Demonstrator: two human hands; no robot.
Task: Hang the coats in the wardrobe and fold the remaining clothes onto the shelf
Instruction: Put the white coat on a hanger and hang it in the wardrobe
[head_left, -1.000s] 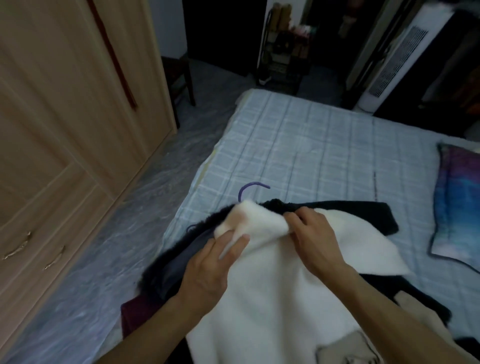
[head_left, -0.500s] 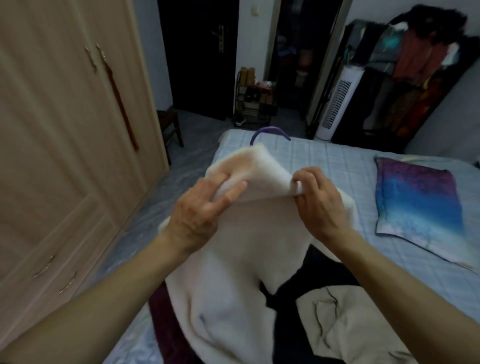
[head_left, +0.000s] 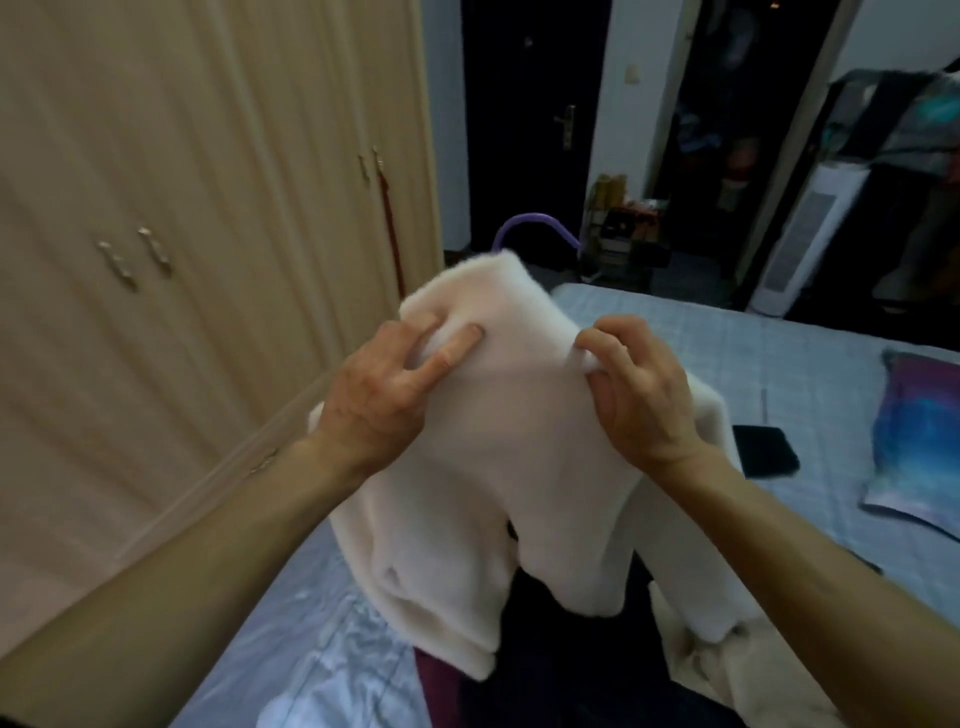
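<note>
Both hands grip the white coat (head_left: 519, 441) at its shoulders: left hand (head_left: 379, 395) fingers curled into the fleece, right hand (head_left: 639, 389) pinching it. A purple hanger (head_left: 524, 228) hook sticks out above the collar, over the bed (head_left: 753, 353).

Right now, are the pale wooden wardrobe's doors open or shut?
Shut. The pale wooden wardrobe's doors sit flush, paired metal handles side by side, no interior showing.

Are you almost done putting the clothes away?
Not yet. The hanger looks in the white coat; the left hand and right hand grip its shoulders. The wardrobe is shut, and dark clothes and a beige garment lie on the bed.
</note>
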